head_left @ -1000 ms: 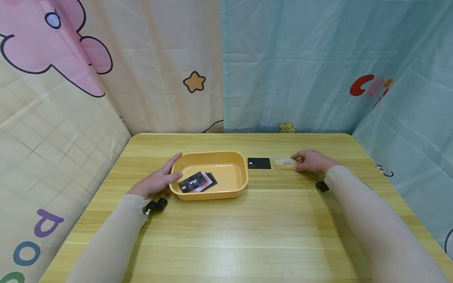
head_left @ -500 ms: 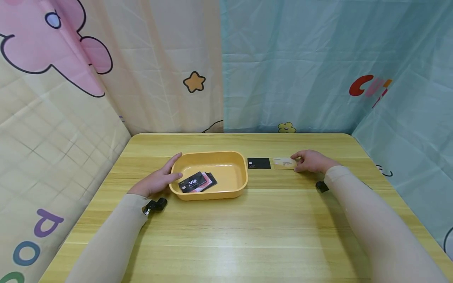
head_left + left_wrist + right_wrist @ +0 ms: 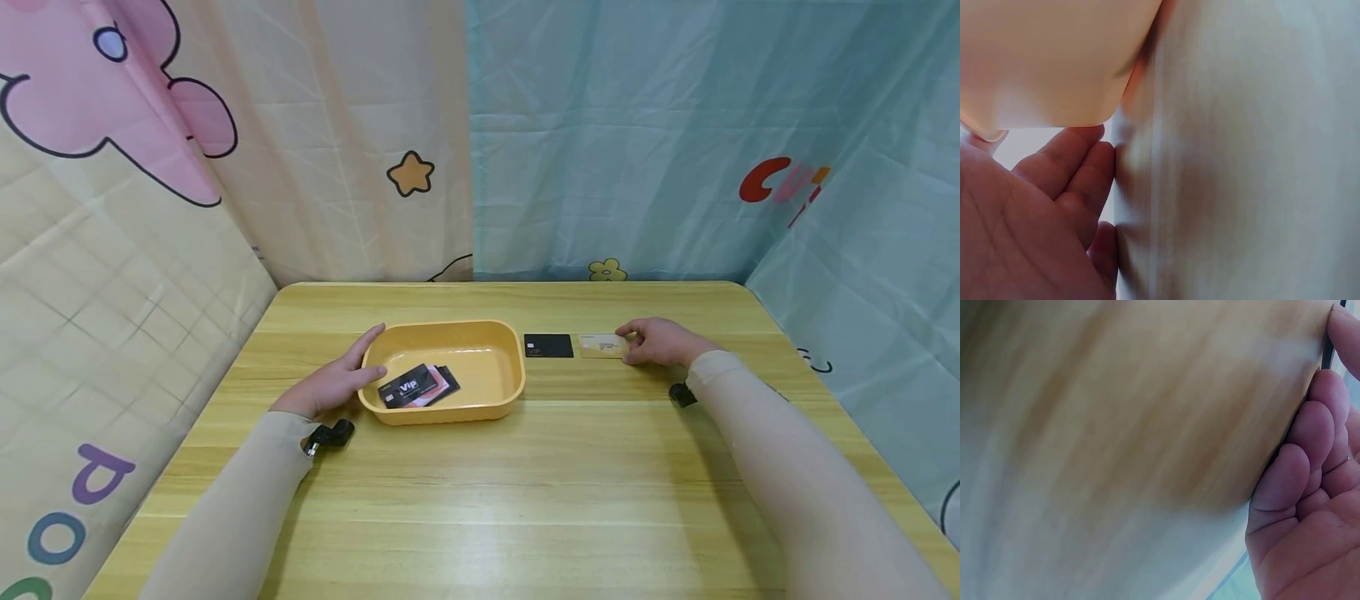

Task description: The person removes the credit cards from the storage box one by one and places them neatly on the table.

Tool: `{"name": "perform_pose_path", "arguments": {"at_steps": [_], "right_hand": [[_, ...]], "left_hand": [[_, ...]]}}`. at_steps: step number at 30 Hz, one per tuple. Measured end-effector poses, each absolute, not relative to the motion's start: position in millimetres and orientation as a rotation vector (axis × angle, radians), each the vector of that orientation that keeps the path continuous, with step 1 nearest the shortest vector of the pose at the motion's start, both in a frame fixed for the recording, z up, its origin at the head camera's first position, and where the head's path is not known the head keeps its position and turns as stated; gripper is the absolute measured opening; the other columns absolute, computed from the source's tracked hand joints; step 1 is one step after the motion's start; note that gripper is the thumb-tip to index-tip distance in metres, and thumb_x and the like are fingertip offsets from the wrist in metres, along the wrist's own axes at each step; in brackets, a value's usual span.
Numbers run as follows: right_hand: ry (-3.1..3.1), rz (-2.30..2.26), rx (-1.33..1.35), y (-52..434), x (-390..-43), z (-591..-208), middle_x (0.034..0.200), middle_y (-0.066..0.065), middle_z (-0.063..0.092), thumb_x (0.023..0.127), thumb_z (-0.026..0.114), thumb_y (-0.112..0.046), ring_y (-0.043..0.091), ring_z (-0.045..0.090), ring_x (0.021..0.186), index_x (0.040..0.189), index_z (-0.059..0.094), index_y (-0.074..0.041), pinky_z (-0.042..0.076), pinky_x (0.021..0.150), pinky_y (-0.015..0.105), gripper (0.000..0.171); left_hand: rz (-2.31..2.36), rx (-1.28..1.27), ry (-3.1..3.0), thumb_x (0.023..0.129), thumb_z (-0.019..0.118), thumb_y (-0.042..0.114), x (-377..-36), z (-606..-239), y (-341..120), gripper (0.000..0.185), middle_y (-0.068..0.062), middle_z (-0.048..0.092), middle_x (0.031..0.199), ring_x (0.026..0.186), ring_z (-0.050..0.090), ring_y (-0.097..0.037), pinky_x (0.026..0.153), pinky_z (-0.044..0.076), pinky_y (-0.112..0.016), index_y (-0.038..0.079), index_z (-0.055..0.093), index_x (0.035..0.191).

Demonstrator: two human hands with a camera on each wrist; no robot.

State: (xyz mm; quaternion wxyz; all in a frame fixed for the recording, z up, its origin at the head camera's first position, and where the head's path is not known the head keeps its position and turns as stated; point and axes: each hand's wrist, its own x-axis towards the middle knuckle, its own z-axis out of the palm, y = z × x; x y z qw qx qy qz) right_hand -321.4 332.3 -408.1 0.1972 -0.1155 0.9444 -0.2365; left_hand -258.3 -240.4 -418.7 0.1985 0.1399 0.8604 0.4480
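In the head view, a gold bank-style card (image 3: 597,347) lies flat on the table, and my right hand (image 3: 660,342) pinches its right end between thumb and fingers. Just left of it is a black VIP card (image 3: 548,346), in line with the gold one. My left hand (image 3: 335,383) holds the left side of a yellow plastic tray (image 3: 483,379), thumb over the rim. Seen from the left wrist, the fingers (image 3: 1079,165) lie against the outside of the tray, close to the tabletop. The right wrist view shows curled fingertips (image 3: 1282,475) resting at the table surface.
Inside the tray, at its left, is a small overlapping pile: a black VIP card (image 3: 408,386) on top, pink and dark ones under it. The wooden table (image 3: 480,500) ends at printed curtains (image 3: 600,150) behind and on both sides.
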Motion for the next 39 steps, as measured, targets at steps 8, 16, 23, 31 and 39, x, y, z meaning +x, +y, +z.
{"name": "perform_pose_path", "arguments": {"at_steps": [8,16,23,31,39], "right_hand": [[2.633,-0.673,-0.326,332.4,-321.2,-407.6,0.088,0.005,0.063,0.094,0.077,-0.021,0.017,0.053,0.072,0.147,0.053,0.004,0.043,0.066,0.032,0.063],[2.638,-0.663,-0.336,333.7,-321.2,-407.8,0.087,0.005,0.063,0.094,0.078,-0.022,0.018,0.053,0.071,0.149,0.052,0.003,0.042,0.066,0.032,0.065],[2.641,-0.603,-0.401,333.6,-323.1,-409.0,0.082,0.004,0.061,0.096,0.078,-0.024,0.018,0.051,0.069,0.157,0.049,-0.009,0.042,0.066,0.032,0.070],[2.712,-0.524,-0.391,334.0,-322.9,-410.9,0.093,0.007,0.060,0.098,0.075,-0.029,0.021,0.051,0.080,0.147,0.062,-0.009,0.041,0.075,0.035,0.055],[2.689,-0.562,-0.353,335.5,-321.6,-408.1,0.091,0.007,0.060,0.097,0.075,-0.026,0.020,0.051,0.075,0.145,0.062,-0.006,0.041,0.070,0.033,0.054]], "left_hand": [[1.259,0.402,2.403,0.112,0.051,0.034,-258.2,-418.3,-240.8,0.081,-0.020,0.000,0.177,0.161,0.009,-0.049,0.127,0.008,-0.070,0.032,-0.004,0.170],[1.245,0.390,2.417,0.112,0.050,0.035,-256.8,-416.4,-239.8,0.080,-0.020,-0.002,0.177,0.161,0.007,-0.050,0.127,0.008,-0.072,0.033,-0.004,0.170],[1.236,0.373,2.416,0.111,0.051,0.039,-258.2,-419.3,-240.0,0.080,-0.019,-0.002,0.177,0.161,0.004,-0.051,0.126,0.007,-0.073,0.037,-0.004,0.170],[1.244,0.373,2.412,0.111,0.051,0.038,-257.9,-419.1,-240.2,0.080,-0.019,0.000,0.177,0.161,0.007,-0.050,0.127,0.008,-0.072,0.039,-0.003,0.169],[1.241,0.377,2.418,0.111,0.051,0.037,-258.4,-418.8,-239.4,0.081,-0.019,0.001,0.177,0.161,0.008,-0.049,0.127,0.009,-0.071,0.035,-0.003,0.170]]}}
